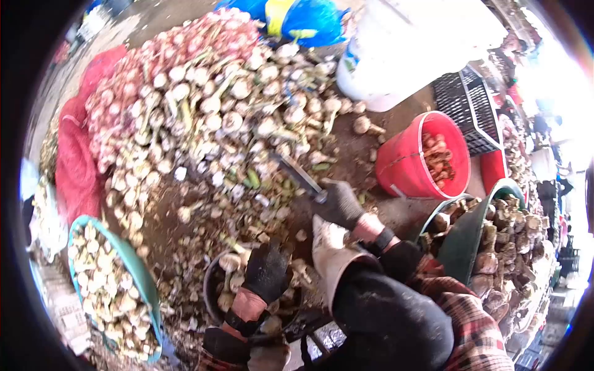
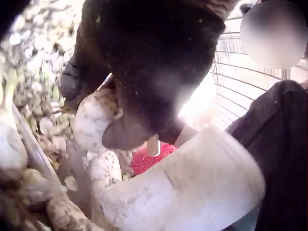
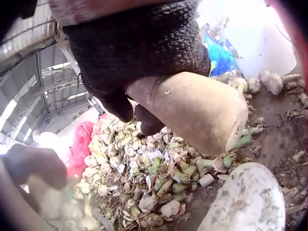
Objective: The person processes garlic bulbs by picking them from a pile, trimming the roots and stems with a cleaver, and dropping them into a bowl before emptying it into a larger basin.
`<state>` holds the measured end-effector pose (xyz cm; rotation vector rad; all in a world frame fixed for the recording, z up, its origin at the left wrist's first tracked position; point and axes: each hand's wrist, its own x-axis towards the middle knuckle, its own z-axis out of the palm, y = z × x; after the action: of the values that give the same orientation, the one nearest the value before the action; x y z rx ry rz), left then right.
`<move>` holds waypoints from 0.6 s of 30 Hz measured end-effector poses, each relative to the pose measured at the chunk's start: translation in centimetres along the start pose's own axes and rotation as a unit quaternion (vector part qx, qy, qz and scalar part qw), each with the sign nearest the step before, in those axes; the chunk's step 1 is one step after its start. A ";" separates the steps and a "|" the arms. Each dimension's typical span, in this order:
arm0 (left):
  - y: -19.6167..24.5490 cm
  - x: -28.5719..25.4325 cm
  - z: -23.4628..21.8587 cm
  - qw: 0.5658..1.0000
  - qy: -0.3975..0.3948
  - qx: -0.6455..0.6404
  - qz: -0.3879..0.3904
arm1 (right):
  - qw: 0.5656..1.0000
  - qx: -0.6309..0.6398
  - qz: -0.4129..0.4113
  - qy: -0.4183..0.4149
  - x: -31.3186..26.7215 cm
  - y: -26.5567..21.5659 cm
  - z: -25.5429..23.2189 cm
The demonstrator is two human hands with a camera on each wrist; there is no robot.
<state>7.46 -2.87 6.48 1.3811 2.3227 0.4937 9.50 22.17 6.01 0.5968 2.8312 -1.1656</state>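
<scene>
A big heap of garlic bulbs with stalks covers the ground ahead. My right hand, in a black glove, grips a knife whose blade points toward the heap. The right wrist view shows the gloved right hand wrapped round the knife's pale wooden handle. My left hand, also gloved, reaches into a dark bowl of garlic. In the left wrist view, the left hand's fingers curl round a white garlic bulb.
A red bucket with reddish pieces stands right, beside a black crate and a white sack. A teal basin of bulbs sits left, a green basin right. Red mesh sack far left. White boot between my hands.
</scene>
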 end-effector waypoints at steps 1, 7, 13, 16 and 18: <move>0.0 -2.2 -1.9 0.999 0.012 0.046 0.026 | 1.000 -0.004 -0.016 -0.007 -0.1 0.1 -0.6; 0.9 -5.6 -5.0 0.987 -0.015 0.159 0.024 | 0.999 0.046 0.018 0.000 -1.1 -0.6 -0.2; 2.9 2.9 12.4 0.991 -0.083 0.099 -0.045 | 0.999 0.042 0.017 -0.007 -1.8 -0.1 -0.2; 2.1 4.6 18.9 0.962 -0.160 0.222 0.019 | 0.993 0.107 0.037 0.026 -1.8 0.6 0.0; 1.4 5.2 20.4 0.969 -0.175 0.172 -0.021 | 0.991 0.112 0.057 0.034 -1.8 0.2 -0.7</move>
<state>16.42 4.40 -11.18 1.4256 2.2004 -0.1696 11.34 22.13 6.65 0.8127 2.6974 -1.4811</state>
